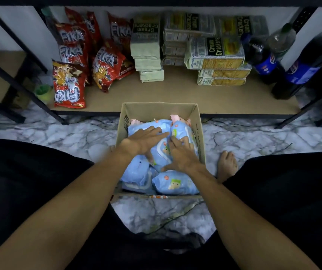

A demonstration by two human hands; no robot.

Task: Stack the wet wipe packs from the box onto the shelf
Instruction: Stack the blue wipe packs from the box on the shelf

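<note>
The box [159,108] sits on the marble floor [58,137], open at the top, its far wall right up against the front edge of the shelf [175,94]. It is full of blue packs [136,172], lying every which way, with a bit of pink wrapping [175,118] showing at the far end. All the packs I can see are inside the box.

The person sits on the floor with the box between their legs and both arms reaching in. The left hand [142,142] lies palm down on the far-left pack [136,129], fingers straight and slightly spread, pointing to the right, the thumb hanging down toward the near side. The right hand [181,154] rests on the middle pack [162,151], fingers spread and pointing to the far side, thumb stuck out to the left. The two hands lie just beside each other, fingertips nearly meeting over the middle of the box. Another pack [175,185] lies in the near-right corner, clear of both hands.

On the shelf, red snack bags [68,84] lean at the left, cracker packs [214,55] are stacked in the middle and to the right, and dark bottles [261,55] with blue labels stand at the right end. The front middle of the shelf board is bare wood. A green cup [43,92] sits behind the left frame post. A bare foot [227,164] rests on the floor just right of the box.
</note>
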